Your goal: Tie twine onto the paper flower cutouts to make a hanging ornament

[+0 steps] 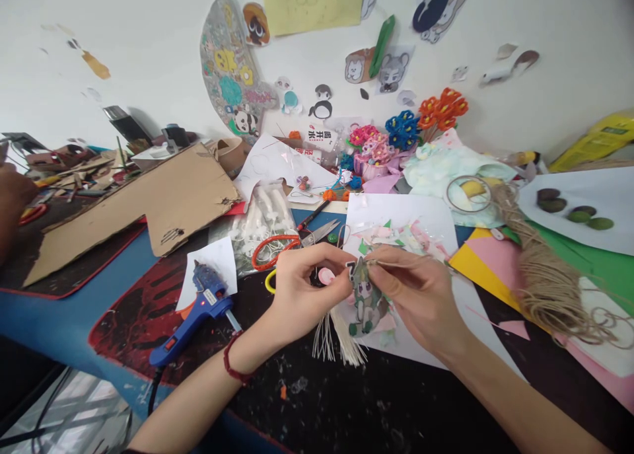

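Observation:
A small paper cutout of a grey-green cartoon figure (365, 299) is held upright between both hands. My left hand (310, 289) pinches its upper left edge, fingers closed. My right hand (421, 295) grips its upper right side, with thin twine (403, 262) running from the fingertips. A white tassel (344, 338) hangs below my left hand. Beneath the hands lies white paper (446, 338) with pink and green scraps. Orange-handled scissors (277, 249) rest just beyond my left hand.
A blue glue gun (193, 322) lies on white paper at the left, near my left forearm. Behind it is cut cardboard (139, 199). A twine bundle (549, 275) lies at the right. Pipe-cleaner flowers (403, 130) stand at the back. Another person's hand (14, 189) shows at the left edge.

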Demonstrator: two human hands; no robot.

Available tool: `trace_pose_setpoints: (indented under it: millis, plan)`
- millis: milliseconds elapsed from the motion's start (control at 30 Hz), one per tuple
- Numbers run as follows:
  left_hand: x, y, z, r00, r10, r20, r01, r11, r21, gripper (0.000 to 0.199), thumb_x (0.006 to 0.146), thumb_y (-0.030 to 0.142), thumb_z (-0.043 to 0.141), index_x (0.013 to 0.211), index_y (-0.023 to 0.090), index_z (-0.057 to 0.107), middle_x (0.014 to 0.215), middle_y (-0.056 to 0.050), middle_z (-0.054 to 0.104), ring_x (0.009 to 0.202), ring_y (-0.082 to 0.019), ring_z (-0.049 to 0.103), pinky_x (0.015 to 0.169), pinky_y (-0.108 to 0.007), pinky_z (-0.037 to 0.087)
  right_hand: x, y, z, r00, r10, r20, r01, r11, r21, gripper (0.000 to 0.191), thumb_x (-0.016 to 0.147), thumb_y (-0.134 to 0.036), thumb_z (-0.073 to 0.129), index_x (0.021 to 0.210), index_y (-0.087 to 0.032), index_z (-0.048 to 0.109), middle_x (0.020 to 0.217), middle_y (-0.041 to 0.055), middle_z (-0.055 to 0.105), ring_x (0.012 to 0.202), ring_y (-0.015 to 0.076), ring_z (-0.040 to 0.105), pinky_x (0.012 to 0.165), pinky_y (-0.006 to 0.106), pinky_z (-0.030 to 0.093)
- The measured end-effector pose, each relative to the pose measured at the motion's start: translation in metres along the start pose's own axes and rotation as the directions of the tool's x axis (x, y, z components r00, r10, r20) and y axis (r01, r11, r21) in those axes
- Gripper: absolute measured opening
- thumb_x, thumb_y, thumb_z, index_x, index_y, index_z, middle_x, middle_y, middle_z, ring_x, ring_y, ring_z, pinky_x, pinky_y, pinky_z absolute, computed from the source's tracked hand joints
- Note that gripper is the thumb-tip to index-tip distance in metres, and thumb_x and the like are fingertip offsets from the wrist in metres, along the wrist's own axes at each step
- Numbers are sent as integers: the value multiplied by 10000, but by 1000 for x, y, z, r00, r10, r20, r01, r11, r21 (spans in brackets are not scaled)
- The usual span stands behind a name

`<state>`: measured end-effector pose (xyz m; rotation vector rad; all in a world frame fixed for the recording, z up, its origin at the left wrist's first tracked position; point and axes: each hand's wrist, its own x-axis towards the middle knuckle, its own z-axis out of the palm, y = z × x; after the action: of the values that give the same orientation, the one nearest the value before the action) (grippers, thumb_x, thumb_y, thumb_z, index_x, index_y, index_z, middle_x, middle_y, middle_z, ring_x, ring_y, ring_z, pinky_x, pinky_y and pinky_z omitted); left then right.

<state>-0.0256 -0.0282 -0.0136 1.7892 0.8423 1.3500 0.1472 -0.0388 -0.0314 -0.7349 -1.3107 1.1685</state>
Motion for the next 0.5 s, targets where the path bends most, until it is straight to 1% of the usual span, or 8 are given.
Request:
trace_pose_setpoints:
  millis: [100,200,300,433,500]
  plan:
    - [2,1,-5,991,121,53,-126,986,107,104,790,90,659,851,161,705,749,-34,714,649,-123,615,601,-258,485,2,-5,-2,995,104,10,-104,994,27,85,799,-281,745,861,-223,752,801,23,714,718,137,652,634,267,560]
    - [4,2,-8,971,216,106,-232,957,175,135,793,59,639,871,149,703,785,-46,718,677,-126,619,635,-271,499,4,-8,-3,988,150,44,-151,988,26,93,781,-268,763,857,-219,740,792,8,712,695,113,643,624,231,546]
    - [3,2,-7,959,260,112,-278,938,208,173,781,32,616,878,151,695,795,-42,714,689,-126,611,647,-274,499,4,-7,-3,990,123,66,-125,992,23,61,819,-235,732,879,-246,739,795,-17,692,709,82,613,632,190,517]
    - [1,1,-1,943,328,44,-330,920,212,200,750,10,591,853,155,682,766,-25,700,675,-122,592,627,-270,480,2,-4,-3,996,47,75,-48,999,11,88,848,-221,708,897,-286,742,767,-37,653,708,70,569,624,179,475]
    - [1,1,1,937,348,25,-346,919,191,206,737,-3,583,844,144,679,757,-28,697,671,-122,591,619,-268,475,2,-2,-2,996,33,81,-34,999,15,105,858,-217,700,912,-296,742,763,-37,637,710,71,556,621,182,459]
